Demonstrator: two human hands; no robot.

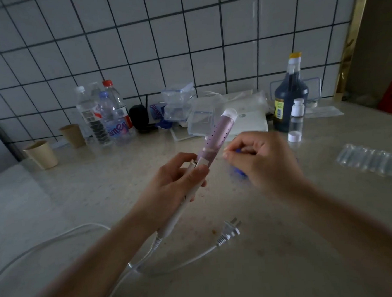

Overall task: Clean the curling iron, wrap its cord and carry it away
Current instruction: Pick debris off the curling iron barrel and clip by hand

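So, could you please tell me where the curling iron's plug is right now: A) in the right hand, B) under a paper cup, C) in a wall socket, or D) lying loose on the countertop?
D: the plug lies unplugged on the countertop, prongs free; the left hand grips the curling iron, and the right hand pinches only a small blue object.

Two paper cups (42,154) (73,135) stand at the left of the surface (286,245), near a cluster of water bottles (102,117) against the tiled wall (162,36). Right of these sit a black object (139,116), too dim to name, and heaped clear bags (188,108). Further right, a small white-capped bottle (296,118) stands just before a dark bottle (289,98). A blister strip (372,159) lies far right
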